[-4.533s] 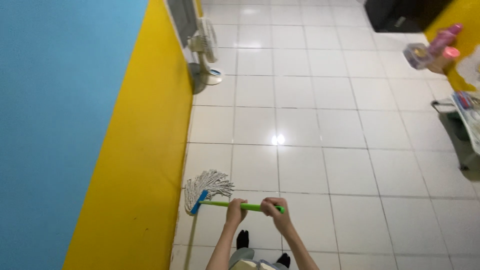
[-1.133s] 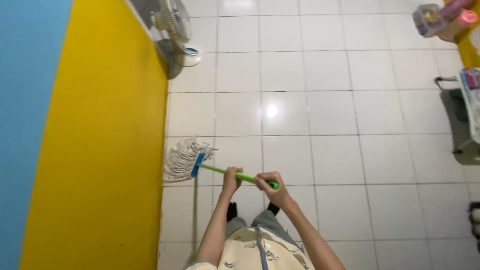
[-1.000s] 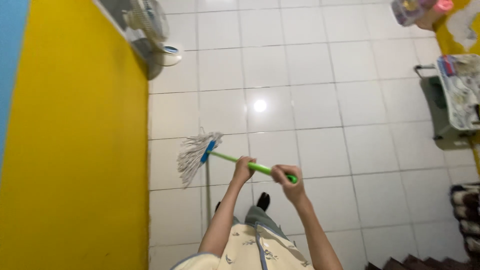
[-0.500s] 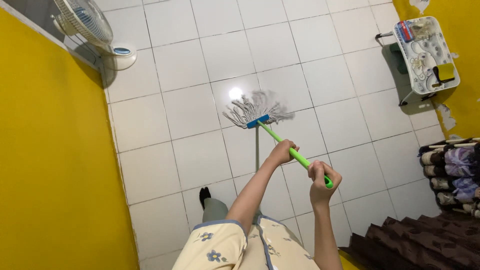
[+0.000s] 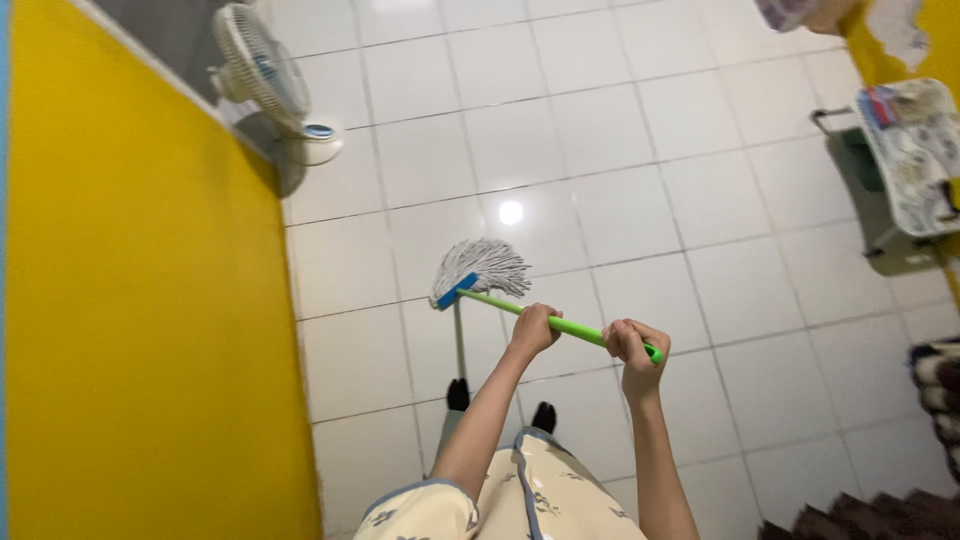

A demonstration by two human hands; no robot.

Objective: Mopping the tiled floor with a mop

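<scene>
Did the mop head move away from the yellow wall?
Yes. The mop head now sits out on the tiles, farther from the yellow wall than before.

Wall (image 5: 140, 300) left, fan (image 5: 265, 75) against it

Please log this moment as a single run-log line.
left hand: grips green mop handle | right hand: grips handle end | mop head: on white tile floor | fan: by yellow wall

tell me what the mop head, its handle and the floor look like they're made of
Mop head: looks like pale cotton or yarn strings, matte and loosely fanned out. Handle: bright green, smooth and even in colour, probably plastic or plastic-coated; the left hand and right hand grip it. Floor: white square tiles, likely glazed ceramic, glossy enough to mirror a light spot, with visible grout lines.
</scene>
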